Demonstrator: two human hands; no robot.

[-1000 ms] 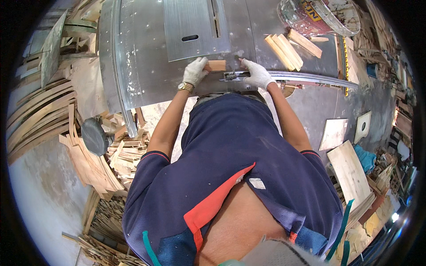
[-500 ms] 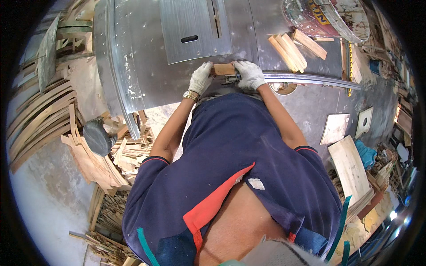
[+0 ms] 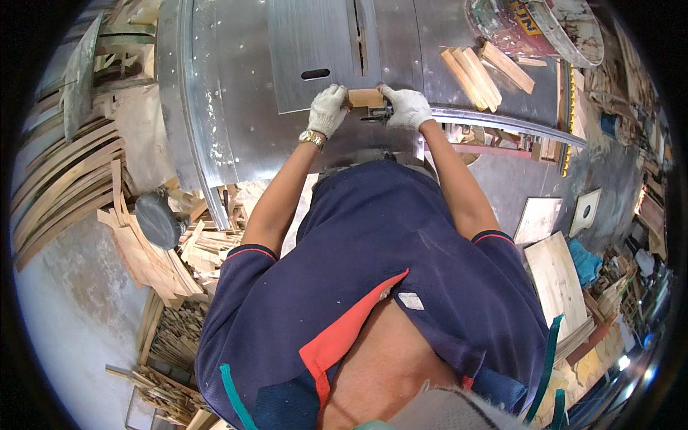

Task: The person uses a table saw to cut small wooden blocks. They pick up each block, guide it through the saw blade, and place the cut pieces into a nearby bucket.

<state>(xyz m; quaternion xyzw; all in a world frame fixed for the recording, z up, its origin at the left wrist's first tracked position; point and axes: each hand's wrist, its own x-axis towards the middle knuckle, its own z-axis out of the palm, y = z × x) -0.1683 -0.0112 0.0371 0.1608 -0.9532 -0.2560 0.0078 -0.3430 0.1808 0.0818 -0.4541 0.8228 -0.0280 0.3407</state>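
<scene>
A short wood block (image 3: 366, 97) lies crosswise on the grey metal saw table (image 3: 244, 122), just on the near side of the narrow slot in the inset plate (image 3: 315, 43). My left hand (image 3: 328, 111), in a white knit glove with a watch at the wrist, grips the block's left end. At its right end my gloved right hand (image 3: 407, 109) closes on the block, above a small dark metal fitting (image 3: 375, 115). A metal rail (image 3: 502, 120) runs off to the right from that hand. The fingertips are partly hidden behind the block.
Several pale wood strips (image 3: 471, 77) lie right of the slot, with a large red round container (image 3: 512, 29) beyond. Curved wood pieces (image 3: 64, 186) and offcuts (image 3: 208, 247) are piled at the left. Boards (image 3: 555, 276) lean at the lower right.
Both hands have moved forward with the wood block, toward the slot. The metal rail has shifted forward too, showing more of the gap under it.
</scene>
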